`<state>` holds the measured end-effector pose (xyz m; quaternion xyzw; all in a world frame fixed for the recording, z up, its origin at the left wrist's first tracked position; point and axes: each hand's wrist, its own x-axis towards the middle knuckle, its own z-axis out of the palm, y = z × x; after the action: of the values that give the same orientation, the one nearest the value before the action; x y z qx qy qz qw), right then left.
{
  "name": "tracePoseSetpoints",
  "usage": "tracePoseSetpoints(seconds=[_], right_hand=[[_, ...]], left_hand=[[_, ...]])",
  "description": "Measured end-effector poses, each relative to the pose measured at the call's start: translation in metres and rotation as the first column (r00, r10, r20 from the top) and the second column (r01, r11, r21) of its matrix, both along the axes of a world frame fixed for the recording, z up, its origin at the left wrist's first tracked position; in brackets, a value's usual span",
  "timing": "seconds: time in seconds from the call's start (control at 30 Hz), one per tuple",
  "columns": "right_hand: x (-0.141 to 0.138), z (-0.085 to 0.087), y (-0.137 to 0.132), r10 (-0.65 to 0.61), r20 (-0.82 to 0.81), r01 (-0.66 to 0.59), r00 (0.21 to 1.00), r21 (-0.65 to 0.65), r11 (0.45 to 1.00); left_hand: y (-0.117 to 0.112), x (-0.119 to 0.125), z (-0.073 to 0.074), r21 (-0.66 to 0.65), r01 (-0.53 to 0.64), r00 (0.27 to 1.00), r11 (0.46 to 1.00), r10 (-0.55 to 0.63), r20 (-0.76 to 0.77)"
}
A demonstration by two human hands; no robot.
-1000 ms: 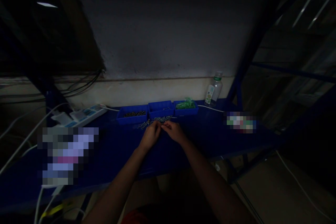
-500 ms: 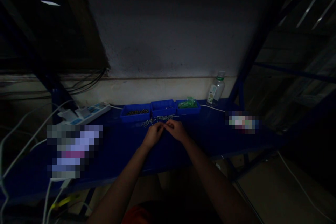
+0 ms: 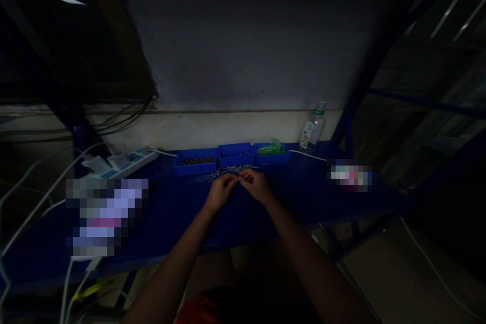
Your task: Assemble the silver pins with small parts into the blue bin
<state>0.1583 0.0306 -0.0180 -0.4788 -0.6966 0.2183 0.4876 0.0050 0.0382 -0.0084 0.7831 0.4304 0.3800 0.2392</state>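
My left hand (image 3: 220,192) and my right hand (image 3: 255,185) meet fingertip to fingertip over the blue table (image 3: 296,202). Both are closed in a pinch, and whatever sits between the fingers is too small and dark to make out. Just beyond them lies a loose pile of thin metal screws or pins (image 3: 237,169). Behind the pile stand three blue bins in a row: the left bin (image 3: 178,166) has small brownish metal pieces, the middle bin (image 3: 224,154) a few thin metal pieces, and the right bin (image 3: 281,159) a crumpled green plastic bag (image 3: 271,149).
A clear bottle (image 3: 312,131) stands against the wall at the back right. On the left lie a white power strip (image 3: 131,164) with plugs and cables, and a blurred-out object (image 3: 110,217). Another blurred item (image 3: 351,175) is at the right.
My hands stay together in nearly the same place, with only slight finger movement. The view has shifted a little.
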Motion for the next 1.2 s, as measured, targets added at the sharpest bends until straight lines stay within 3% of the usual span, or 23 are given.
tracePoseSetpoints(seconds=[0.27, 0.47, 0.57, 0.7, 0.87, 1.0, 1.07, 1.2], right_hand=[[0.001, -0.008, 0.003, 0.136, 0.049, -0.131, 0.990, -0.095, 0.987], [0.001, -0.007, 0.006, 0.059, 0.016, -0.058, 0.998, -0.066, 0.996], [0.002, -0.006, 0.007, 0.035, -0.033, -0.035, 0.999, -0.023, 0.999], [0.001, -0.005, 0.005, 0.090, -0.059, -0.091, 0.994, -0.002, 0.996], [0.000, -0.004, 0.005, 0.082, -0.064, -0.082, 0.995, -0.008, 0.997], [0.002, -0.009, 0.008, 0.041, -0.070, -0.043, 0.997, -0.036, 0.998], [0.003, -0.012, 0.009, 0.081, -0.026, -0.083, 0.996, -0.074, 0.994], [0.002, -0.014, 0.009, 0.087, 0.048, -0.080, 0.995, -0.126, 0.989]], left_hand=[[-0.010, 0.000, 0.009, 0.105, 0.024, 0.998, 0.994, -0.017, -0.063], [-0.008, -0.001, 0.008, 0.080, -0.038, 0.998, 0.996, 0.042, -0.050], [-0.004, -0.001, 0.003, 0.049, -0.010, 0.999, 0.999, 0.012, -0.035], [0.000, -0.002, -0.002, 0.020, 0.058, 0.997, 0.998, -0.057, -0.043], [-0.001, -0.002, -0.001, 0.044, 0.069, 0.997, 0.997, -0.067, -0.048], [-0.007, -0.003, 0.008, 0.113, -0.007, 0.995, 0.994, 0.019, -0.103], [-0.007, -0.008, 0.016, 0.163, -0.059, 0.983, 0.985, 0.085, -0.162], [0.014, -0.034, 0.041, 0.287, -0.293, 0.910, 0.912, 0.358, -0.208]])
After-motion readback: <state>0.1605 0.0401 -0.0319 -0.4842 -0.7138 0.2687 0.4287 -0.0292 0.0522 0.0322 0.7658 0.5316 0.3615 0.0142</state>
